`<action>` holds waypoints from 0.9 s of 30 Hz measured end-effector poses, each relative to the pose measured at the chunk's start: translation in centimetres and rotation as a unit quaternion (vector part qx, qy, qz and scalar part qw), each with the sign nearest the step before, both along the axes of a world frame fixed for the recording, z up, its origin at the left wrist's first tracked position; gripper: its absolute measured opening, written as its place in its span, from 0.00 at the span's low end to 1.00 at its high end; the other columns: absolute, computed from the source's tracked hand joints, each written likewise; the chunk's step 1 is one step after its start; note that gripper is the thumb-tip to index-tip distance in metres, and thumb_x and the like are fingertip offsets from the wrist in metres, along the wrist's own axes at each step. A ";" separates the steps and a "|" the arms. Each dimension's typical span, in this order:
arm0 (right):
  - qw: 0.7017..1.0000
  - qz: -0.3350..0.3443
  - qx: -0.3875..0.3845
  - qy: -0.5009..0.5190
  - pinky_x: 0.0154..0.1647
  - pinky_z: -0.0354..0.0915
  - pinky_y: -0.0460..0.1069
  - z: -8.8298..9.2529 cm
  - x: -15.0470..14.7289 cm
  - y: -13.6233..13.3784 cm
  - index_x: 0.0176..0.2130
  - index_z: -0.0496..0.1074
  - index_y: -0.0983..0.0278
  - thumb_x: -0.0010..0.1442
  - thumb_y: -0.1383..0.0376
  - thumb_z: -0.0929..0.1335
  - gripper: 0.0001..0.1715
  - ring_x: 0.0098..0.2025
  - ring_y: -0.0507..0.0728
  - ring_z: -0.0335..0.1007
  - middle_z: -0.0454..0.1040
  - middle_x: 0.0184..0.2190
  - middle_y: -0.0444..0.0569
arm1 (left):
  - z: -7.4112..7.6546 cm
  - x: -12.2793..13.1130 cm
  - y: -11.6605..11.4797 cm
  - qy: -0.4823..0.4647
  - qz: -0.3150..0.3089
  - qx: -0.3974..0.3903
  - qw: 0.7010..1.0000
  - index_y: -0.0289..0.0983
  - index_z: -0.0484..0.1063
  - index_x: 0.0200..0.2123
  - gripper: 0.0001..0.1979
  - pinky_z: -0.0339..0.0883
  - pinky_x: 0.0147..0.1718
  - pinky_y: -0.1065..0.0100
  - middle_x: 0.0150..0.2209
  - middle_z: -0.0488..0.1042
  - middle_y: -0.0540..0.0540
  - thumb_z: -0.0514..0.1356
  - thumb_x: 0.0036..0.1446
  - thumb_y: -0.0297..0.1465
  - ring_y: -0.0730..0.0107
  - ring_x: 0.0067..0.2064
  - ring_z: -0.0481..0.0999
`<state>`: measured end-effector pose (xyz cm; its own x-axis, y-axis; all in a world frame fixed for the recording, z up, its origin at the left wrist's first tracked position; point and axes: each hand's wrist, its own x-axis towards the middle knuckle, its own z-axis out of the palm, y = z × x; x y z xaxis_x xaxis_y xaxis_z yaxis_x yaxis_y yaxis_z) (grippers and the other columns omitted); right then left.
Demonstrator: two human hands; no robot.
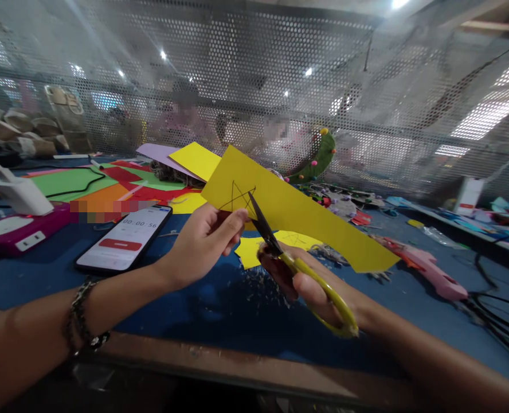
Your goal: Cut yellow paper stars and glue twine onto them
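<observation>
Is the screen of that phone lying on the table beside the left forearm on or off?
On: the phone has a lit white screen, with digits reading 00:00:56 above a red bar.

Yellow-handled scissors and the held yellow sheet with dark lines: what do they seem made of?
Yellow-handled scissors: dark blades, probably steel by their dull sheen; smooth, slightly glossy handles, likely plastic. Held yellow sheet: matt paper or thin card; it spans outward without drooping much.
</observation>
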<state>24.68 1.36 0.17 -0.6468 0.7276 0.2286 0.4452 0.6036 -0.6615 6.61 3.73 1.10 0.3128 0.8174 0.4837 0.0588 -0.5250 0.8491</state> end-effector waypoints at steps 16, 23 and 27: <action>0.995 -0.046 0.077 -0.034 0.28 0.59 0.48 0.3 -0.2 -0.7 0.32 0.59 0.64 0.54 0.40 0.48 0.33 0.28 0.53 0.58 0.61 0.27 0.47 | 0.0 0.0 -0.2 -0.011 -0.008 -0.007 1.000 0.36 0.57 0.17 0.15 0.52 0.12 0.81 0.14 0.57 0.57 0.48 0.56 0.27 0.86 0.14 0.56; 0.998 -0.053 0.043 0.004 0.18 0.53 0.45 0.2 -0.4 -0.8 0.31 0.59 0.65 0.54 0.41 0.50 0.32 0.20 0.48 0.51 0.56 0.21 0.43 | 0.0 0.0 -0.1 0.004 -0.012 -0.011 1.000 0.36 0.57 0.17 0.16 0.52 0.13 0.80 0.14 0.56 0.57 0.48 0.57 0.29 0.85 0.14 0.56; 0.999 -0.033 -0.005 0.030 0.13 0.43 0.43 0.2 -0.5 -0.6 0.26 0.55 0.64 0.51 0.39 0.51 0.31 0.17 0.46 0.42 0.50 0.17 0.39 | 0.1 0.1 -0.2 0.016 -0.002 -0.022 1.000 0.36 0.56 0.16 0.17 0.53 0.13 0.79 0.13 0.56 0.56 0.48 0.57 0.31 0.84 0.14 0.56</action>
<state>24.14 0.81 0.34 -0.5823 0.7709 0.2582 0.4429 0.5671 -0.6945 6.67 3.57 1.18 0.3315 0.8357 0.4378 0.0841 -0.4883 0.8686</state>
